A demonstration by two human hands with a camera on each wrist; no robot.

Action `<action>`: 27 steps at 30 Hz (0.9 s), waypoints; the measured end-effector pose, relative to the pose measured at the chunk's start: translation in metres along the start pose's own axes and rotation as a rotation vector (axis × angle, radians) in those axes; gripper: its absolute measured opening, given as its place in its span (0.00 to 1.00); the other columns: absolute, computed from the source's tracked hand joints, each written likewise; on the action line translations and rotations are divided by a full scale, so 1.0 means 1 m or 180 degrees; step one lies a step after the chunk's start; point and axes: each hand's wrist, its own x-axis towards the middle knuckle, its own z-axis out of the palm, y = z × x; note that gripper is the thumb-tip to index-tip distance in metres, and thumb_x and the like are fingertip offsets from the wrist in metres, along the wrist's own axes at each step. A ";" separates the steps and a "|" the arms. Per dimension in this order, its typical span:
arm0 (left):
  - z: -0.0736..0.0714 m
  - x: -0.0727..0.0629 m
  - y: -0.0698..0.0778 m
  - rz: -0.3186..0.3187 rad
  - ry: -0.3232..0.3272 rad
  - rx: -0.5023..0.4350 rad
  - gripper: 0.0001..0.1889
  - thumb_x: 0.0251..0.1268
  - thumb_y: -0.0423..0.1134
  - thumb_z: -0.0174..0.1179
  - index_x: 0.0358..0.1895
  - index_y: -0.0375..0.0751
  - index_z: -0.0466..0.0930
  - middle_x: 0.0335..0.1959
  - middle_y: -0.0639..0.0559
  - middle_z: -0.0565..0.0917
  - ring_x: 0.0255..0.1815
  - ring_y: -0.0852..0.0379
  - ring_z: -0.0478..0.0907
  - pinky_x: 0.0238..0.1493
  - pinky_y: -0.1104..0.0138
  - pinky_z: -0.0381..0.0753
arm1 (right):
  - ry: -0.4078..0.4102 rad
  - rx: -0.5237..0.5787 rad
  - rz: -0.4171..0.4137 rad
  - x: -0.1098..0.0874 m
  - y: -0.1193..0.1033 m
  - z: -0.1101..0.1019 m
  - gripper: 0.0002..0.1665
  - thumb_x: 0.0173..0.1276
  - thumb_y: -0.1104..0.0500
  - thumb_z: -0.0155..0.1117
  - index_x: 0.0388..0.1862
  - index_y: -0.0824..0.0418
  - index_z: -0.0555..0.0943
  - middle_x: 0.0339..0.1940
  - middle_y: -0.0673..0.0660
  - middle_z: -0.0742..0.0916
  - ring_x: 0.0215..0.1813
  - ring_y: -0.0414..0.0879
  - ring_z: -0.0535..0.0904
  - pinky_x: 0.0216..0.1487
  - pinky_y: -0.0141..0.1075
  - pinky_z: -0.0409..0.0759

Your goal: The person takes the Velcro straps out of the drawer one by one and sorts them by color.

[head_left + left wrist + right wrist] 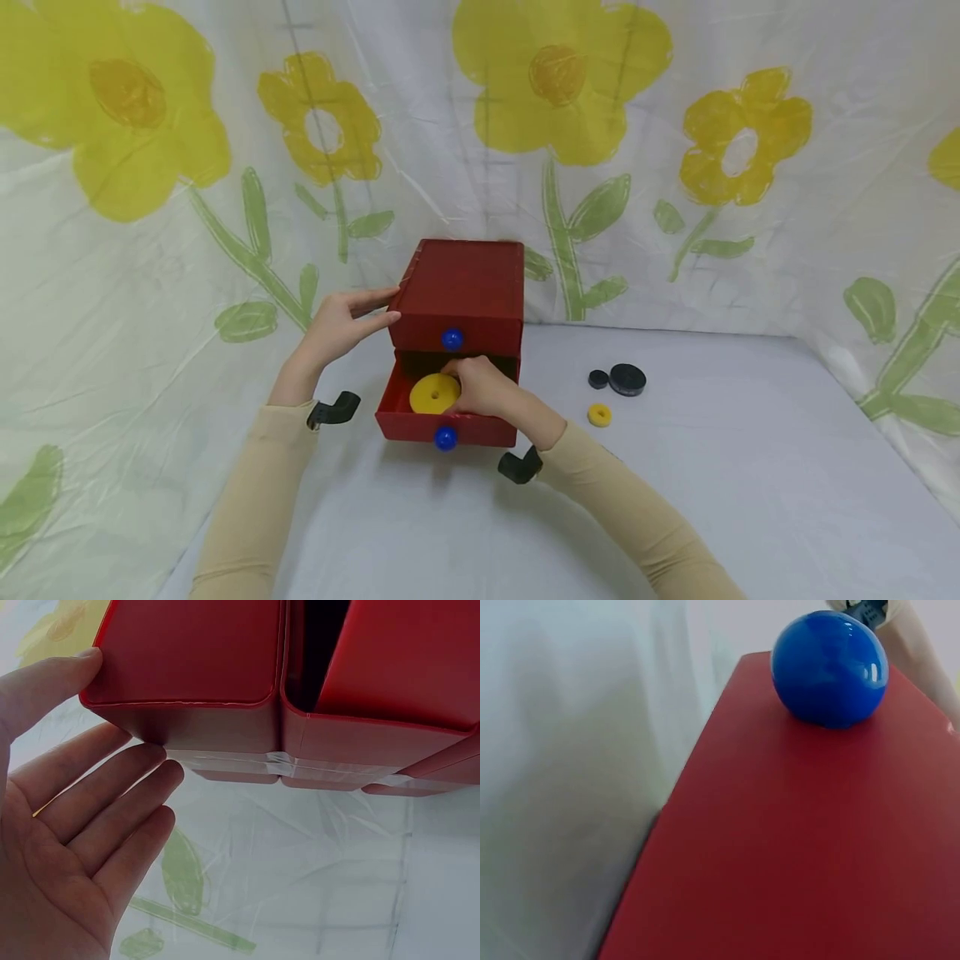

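Observation:
A red two-drawer box (467, 279) stands on the table, its lower drawer (480, 430) pulled out. Inside that drawer is a yellow disc (423, 396) with a small centre hole. My right hand (483, 388) reaches over the drawer front and grips the disc at its right edge. My left hand (337, 327) touches the box's left upper side; in the left wrist view its thumb lies at the top front corner and the fingers stretch along the side. A blue knob (829, 669) on a red front fills much of the right wrist view, which does not show the right hand.
On the table right of the box lie a large black disc (627, 380), a small black disc (598, 379) and a small yellow ring (599, 415). The shut upper drawer has a blue knob (452, 339). A flower-printed curtain (427, 100) hangs behind.

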 end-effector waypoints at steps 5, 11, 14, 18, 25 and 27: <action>0.001 0.000 -0.002 -0.0012 -0.0016 -0.0025 0.24 0.64 0.40 0.61 0.63 0.38 0.74 0.59 0.41 0.78 0.63 0.42 0.73 0.58 0.51 0.76 | 0.0029 0.0047 0.0089 -0.003 0.000 -0.004 0.34 0.48 0.49 0.78 0.53 0.63 0.80 0.48 0.55 0.86 0.49 0.47 0.81 0.53 0.36 0.80; 0.000 0.000 -0.002 -0.0081 -0.0027 -0.0034 0.24 0.64 0.42 0.61 0.63 0.39 0.73 0.61 0.42 0.77 0.64 0.41 0.72 0.58 0.50 0.76 | 0.0103 0.0025 0.0041 -0.008 -0.002 -0.010 0.34 0.48 0.49 0.78 0.53 0.63 0.80 0.48 0.56 0.86 0.50 0.48 0.81 0.54 0.37 0.80; 0.000 0.000 -0.002 -0.0101 -0.0031 -0.0033 0.25 0.64 0.42 0.61 0.63 0.39 0.73 0.61 0.42 0.77 0.64 0.41 0.72 0.59 0.50 0.76 | 0.0158 0.0025 -0.0010 -0.012 -0.002 -0.013 0.33 0.49 0.50 0.78 0.53 0.63 0.81 0.48 0.56 0.86 0.49 0.48 0.81 0.53 0.38 0.80; 0.000 0.000 -0.001 -0.0123 -0.0035 -0.0007 0.25 0.64 0.42 0.61 0.63 0.39 0.73 0.61 0.42 0.77 0.64 0.42 0.72 0.59 0.50 0.75 | 0.0218 0.0076 0.0002 -0.017 -0.003 -0.017 0.32 0.49 0.51 0.78 0.52 0.63 0.81 0.47 0.56 0.87 0.48 0.48 0.81 0.52 0.38 0.81; 0.000 0.001 -0.002 -0.0106 -0.0035 0.0009 0.25 0.64 0.42 0.62 0.63 0.39 0.73 0.61 0.42 0.77 0.64 0.43 0.72 0.59 0.50 0.75 | 0.0277 0.0118 0.0074 -0.025 -0.003 -0.026 0.34 0.47 0.49 0.78 0.53 0.62 0.81 0.47 0.55 0.87 0.47 0.48 0.81 0.49 0.37 0.81; 0.000 0.001 -0.002 -0.0094 -0.0036 0.0014 0.25 0.64 0.42 0.62 0.63 0.39 0.73 0.61 0.42 0.77 0.64 0.43 0.72 0.59 0.50 0.75 | 0.0287 0.0147 0.0077 -0.027 -0.003 -0.029 0.35 0.47 0.48 0.78 0.52 0.62 0.81 0.47 0.55 0.87 0.46 0.47 0.81 0.48 0.36 0.81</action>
